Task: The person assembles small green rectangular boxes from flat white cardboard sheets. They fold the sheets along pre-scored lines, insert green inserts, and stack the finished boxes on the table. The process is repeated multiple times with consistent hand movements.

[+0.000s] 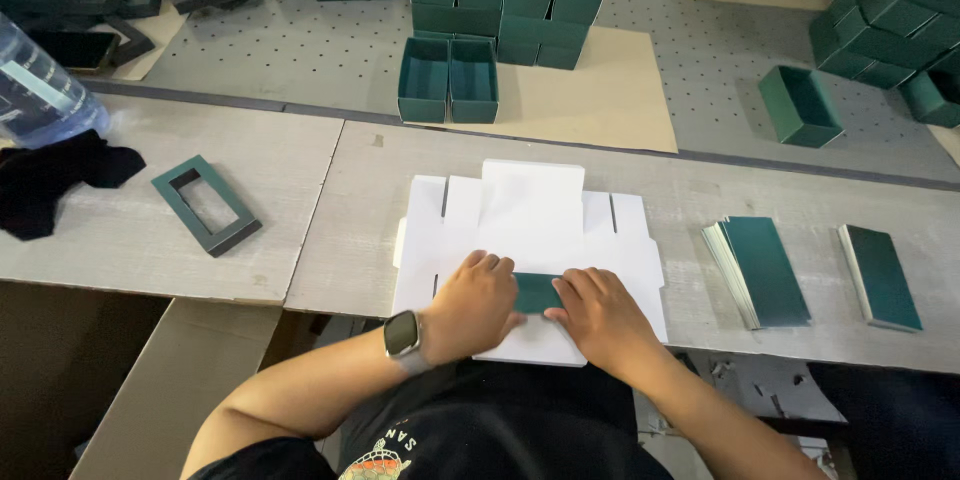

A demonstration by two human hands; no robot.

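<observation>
Green card [536, 292] lies on the white die-cut sheet [530, 215], pressed flat under left hand [478, 302] and right hand [598, 312], neither gripping.

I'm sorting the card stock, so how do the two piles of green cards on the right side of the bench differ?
The nearer pile of green cards is thicker and fanned, its pale edges showing along the left side; the far-right pile is thinner and squarer. The nearer pile lies closer to the white die-cut sheet under the hands; the far-right pile sits apart, toward the bench's end. Both are dark green rectangles lying flat, tilted the same way.
</observation>
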